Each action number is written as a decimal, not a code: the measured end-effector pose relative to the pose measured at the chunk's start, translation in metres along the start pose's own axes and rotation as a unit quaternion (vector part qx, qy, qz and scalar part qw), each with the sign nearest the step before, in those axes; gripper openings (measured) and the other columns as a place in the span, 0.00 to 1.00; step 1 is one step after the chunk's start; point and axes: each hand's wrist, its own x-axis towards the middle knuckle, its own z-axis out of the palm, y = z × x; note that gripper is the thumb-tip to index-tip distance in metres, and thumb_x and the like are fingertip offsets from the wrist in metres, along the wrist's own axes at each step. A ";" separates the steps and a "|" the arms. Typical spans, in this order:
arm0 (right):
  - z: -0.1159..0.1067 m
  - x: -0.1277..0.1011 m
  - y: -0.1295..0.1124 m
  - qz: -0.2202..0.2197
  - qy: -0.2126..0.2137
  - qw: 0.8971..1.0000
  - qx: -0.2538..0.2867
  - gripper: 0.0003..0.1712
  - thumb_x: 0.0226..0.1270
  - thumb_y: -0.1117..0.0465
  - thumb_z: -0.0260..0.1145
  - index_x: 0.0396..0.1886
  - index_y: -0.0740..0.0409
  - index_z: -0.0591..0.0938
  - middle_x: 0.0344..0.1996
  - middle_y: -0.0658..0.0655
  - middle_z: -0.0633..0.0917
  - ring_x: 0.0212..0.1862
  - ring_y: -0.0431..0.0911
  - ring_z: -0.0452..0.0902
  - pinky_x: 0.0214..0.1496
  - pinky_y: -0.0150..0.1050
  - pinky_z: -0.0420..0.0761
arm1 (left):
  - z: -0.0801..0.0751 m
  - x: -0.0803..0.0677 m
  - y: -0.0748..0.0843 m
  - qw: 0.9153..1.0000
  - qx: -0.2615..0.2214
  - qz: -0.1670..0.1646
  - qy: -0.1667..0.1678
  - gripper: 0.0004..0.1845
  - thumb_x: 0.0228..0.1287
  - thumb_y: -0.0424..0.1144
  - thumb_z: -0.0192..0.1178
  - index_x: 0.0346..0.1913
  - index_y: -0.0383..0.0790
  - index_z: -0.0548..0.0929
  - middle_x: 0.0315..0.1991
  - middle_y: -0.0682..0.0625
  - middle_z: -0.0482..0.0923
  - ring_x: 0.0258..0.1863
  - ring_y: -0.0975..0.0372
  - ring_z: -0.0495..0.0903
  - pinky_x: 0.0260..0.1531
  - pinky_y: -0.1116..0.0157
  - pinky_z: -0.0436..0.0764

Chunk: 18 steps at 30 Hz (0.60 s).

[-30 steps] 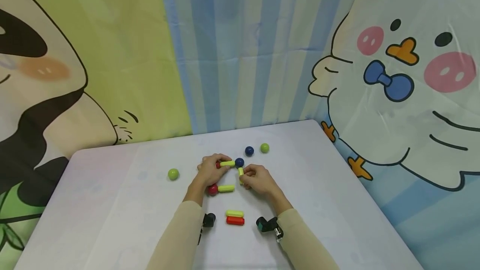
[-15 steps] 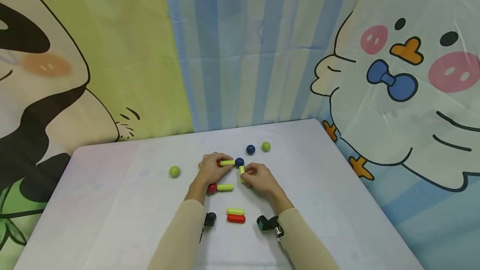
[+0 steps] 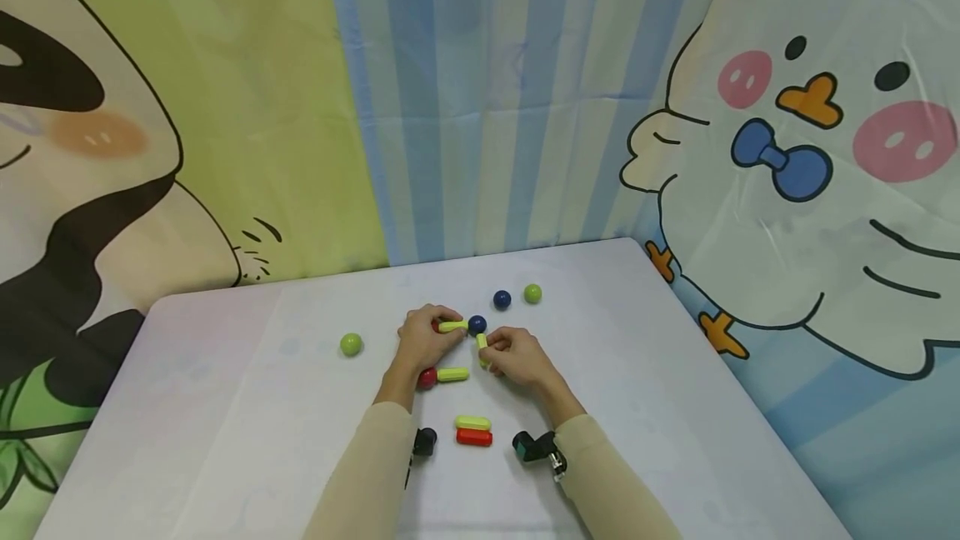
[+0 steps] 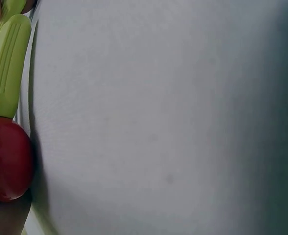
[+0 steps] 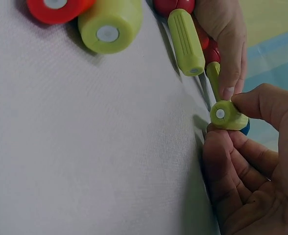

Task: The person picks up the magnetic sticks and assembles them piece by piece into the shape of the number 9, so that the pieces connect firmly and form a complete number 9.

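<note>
My left hand (image 3: pixel 424 341) pinches a yellow-green rod (image 3: pixel 452 326) that runs from a red ball under its fingers to a dark blue ball (image 3: pixel 477 324). My right hand (image 3: pixel 513 357) pinches a second yellow-green rod (image 3: pixel 482 342), (image 5: pixel 226 115) whose far end meets that blue ball. Below the left hand a red ball (image 3: pixel 427 377), (image 4: pixel 7 159) is joined to another yellow-green rod (image 3: pixel 453 374), (image 4: pixel 8 66), (image 5: pixel 186 41) lying on the white table (image 3: pixel 225 407).
A loose yellow-green rod (image 3: pixel 472 422), (image 5: pixel 109 24) and a red rod (image 3: pixel 474 437), (image 5: pixel 58 9) lie side by side between my forearms. A green ball (image 3: pixel 350 345) sits to the left; a blue ball (image 3: pixel 502 299) and a green ball (image 3: pixel 532 293) sit behind. A cartoon backdrop (image 3: pixel 480 98) rises behind the table.
Both hands keep their hold on the rods with hardly any motion; the camera view has shifted slightly.
</note>
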 end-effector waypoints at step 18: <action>0.005 0.004 -0.004 0.039 0.024 0.999 -0.018 0.17 0.68 0.52 0.71 0.47 0.60 0.84 0.30 0.52 0.86 0.25 0.42 0.80 0.30 0.35 0.80 | -0.004 0.001 0.001 1.000 -0.001 0.004 -0.022 0.15 0.64 0.49 0.72 0.51 0.52 0.87 0.58 0.48 0.81 0.63 0.49 0.73 0.63 0.43 0.59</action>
